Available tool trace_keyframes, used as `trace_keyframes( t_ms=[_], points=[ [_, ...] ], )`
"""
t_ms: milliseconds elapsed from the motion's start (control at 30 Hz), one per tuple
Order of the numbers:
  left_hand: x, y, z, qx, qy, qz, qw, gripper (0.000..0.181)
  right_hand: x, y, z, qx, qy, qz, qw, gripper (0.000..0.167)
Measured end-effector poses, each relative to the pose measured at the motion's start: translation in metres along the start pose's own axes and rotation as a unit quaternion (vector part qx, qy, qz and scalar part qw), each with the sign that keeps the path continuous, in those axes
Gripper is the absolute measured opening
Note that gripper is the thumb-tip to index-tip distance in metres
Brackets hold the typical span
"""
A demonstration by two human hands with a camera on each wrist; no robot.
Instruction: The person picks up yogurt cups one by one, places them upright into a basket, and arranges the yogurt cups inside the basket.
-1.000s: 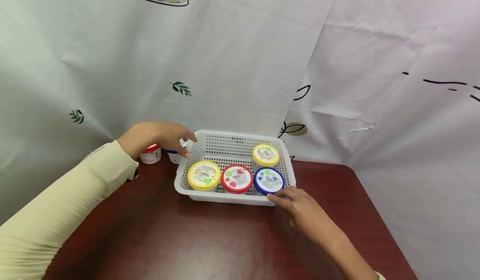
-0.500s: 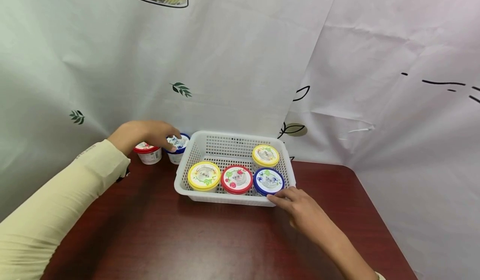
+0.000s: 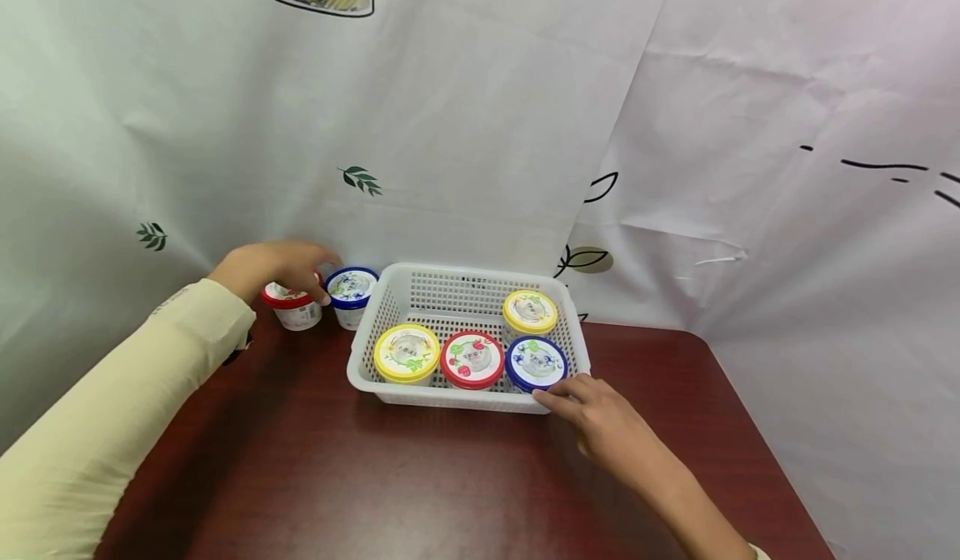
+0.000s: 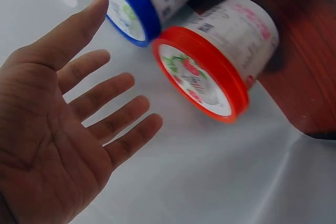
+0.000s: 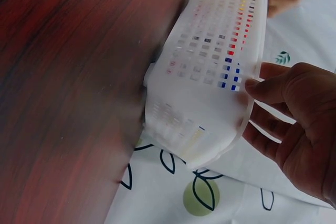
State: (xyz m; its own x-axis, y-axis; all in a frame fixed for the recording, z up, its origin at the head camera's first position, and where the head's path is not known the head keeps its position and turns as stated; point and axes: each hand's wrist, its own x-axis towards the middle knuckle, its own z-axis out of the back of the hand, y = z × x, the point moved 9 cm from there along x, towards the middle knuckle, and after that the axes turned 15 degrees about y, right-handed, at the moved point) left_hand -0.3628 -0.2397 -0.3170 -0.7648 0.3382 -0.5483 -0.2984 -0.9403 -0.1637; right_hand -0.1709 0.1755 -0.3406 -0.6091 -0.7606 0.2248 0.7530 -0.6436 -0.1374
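At the back left, my left hand [image 3: 288, 267] hovers over a red-lidded tub [image 3: 296, 310]. In the left wrist view the palm [image 4: 47, 135] faces the lids with its fingers spread and nothing held, apart from the red-lidded tub [image 4: 220, 59]. A blue-lidded tub [image 3: 351, 297] stands beside it. My right hand [image 3: 600, 418] pinches the front right rim of a white plastic basket [image 3: 465, 402], thumb outside. Inside the basket sit two yellow-lidded tubs [image 3: 407, 353], a red-lidded tub [image 3: 472, 360] and a blue-lidded tub [image 3: 536, 364].
The basket stands on a dark red wooden table [image 3: 420, 485]. A pale printed cloth [image 3: 465, 127] hangs right behind it and along the sides. Both tubs outside the basket stand between its left end and the cloth.
My left hand has moved left, from the basket's left rim past the blue-lidded tub to above the red-lidded one. The right hand keeps its hold on the rim.
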Motion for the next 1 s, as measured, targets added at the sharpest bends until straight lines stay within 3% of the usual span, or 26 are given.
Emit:
trace_keyframes(
  t_ms=[233,400,600,1000],
  points=[
    [0.005,0.013,0.001,-0.002,-0.005,0.013,0.9999,0.079,-0.001,0.000,0.001,0.001,-0.003,0.001,1.0000,0.056],
    [0.011,0.025,-0.006,-0.010,0.000,0.025,0.9996,0.077,-0.001,0.000,0.001,0.003,-0.008,0.004,1.0000,0.056],
    [0.015,0.036,-0.012,-0.013,-0.017,0.037,0.9991,0.078,-0.001,0.000,0.000,0.004,-0.008,0.006,0.9999,0.057],
    [0.010,0.044,-0.018,-0.022,-0.019,0.055,0.9980,0.090,-0.001,-0.001,0.000,0.008,-0.007,0.005,0.9999,0.056]
  ],
)
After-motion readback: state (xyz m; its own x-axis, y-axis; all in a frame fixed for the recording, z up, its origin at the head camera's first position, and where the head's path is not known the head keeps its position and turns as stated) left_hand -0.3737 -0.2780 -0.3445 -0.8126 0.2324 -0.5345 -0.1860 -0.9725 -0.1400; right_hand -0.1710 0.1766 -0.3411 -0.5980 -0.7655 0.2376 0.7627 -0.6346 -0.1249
